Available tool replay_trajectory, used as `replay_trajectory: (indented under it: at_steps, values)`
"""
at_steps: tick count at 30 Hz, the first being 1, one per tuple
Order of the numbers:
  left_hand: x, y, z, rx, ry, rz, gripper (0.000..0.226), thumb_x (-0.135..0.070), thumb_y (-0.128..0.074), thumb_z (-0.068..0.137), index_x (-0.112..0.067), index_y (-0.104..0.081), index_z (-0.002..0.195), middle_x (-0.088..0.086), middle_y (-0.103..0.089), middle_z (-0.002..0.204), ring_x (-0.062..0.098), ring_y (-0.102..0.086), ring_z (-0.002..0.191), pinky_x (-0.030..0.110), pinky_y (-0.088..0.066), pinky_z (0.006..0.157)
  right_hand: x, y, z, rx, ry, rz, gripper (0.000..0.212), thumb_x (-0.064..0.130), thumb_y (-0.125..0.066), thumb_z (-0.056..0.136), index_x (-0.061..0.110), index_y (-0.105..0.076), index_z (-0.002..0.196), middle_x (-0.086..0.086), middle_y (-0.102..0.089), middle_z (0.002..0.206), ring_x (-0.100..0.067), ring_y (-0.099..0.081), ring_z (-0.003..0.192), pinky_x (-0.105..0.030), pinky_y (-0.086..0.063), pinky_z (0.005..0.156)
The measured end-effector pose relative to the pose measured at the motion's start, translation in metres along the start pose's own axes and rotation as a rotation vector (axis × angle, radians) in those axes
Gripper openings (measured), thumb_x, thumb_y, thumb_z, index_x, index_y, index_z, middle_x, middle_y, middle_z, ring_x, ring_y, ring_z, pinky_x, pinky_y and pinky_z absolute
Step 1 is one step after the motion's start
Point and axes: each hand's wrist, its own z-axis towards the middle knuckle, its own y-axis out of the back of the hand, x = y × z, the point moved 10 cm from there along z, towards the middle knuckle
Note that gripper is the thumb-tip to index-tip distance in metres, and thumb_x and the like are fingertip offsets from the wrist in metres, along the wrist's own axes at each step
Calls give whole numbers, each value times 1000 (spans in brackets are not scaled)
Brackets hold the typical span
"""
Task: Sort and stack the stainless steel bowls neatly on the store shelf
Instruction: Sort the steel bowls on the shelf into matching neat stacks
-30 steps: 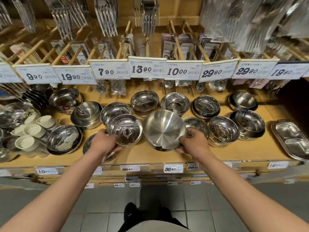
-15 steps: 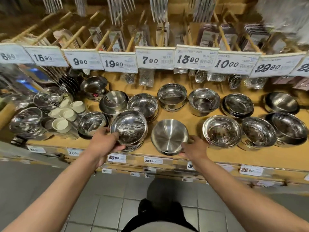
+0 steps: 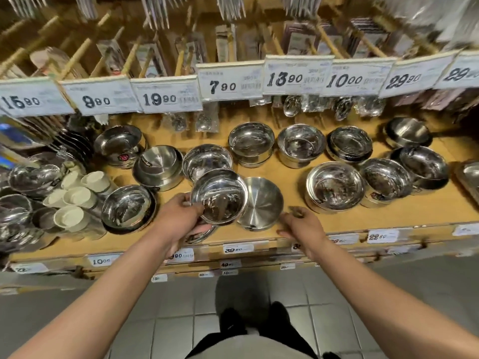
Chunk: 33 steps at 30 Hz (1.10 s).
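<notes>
Head view: left hand [image 3: 178, 218] is pinching the near-left rim of a shiny bowl [image 3: 220, 196], holding it tilted above the near shelf [image 3: 259, 235] edge. Right hand [image 3: 302, 226] is hovering just right of a matte bowl [image 3: 261, 203], fingers loosely curled, gripping nothing. Farther back, bowl stacks [image 3: 334, 186] are sitting under price tags [image 3: 229, 81].

The brushed bowl [image 3: 260, 203], held tilted above the shelf [image 3: 298, 182] a second ago, has been set down near the shelf's front edge. The right hand [image 3: 302, 226] has been released from it and drawn back, fingers relaxed, just right of the brushed bowl. The shiny bowl [image 3: 219, 196] in the left hand [image 3: 178, 221] has been lifted and carried rightward, now overlapping the brushed bowl's left rim.
</notes>
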Motion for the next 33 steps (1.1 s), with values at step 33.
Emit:
replay_trajectory:
  at_steps: [33]
  values:
    - [12, -196, -12, -75, -18, -78, 29, -3, -61, 98, -4, -52, 126, 19, -73, 104, 26, -78, 74, 32, -64, 60, 147, 228, -3, -159, 216, -42, 21, 6, -65, 94, 12, -56, 76, -13, -68, 77, -20, -72, 54, -43, -61, 78]
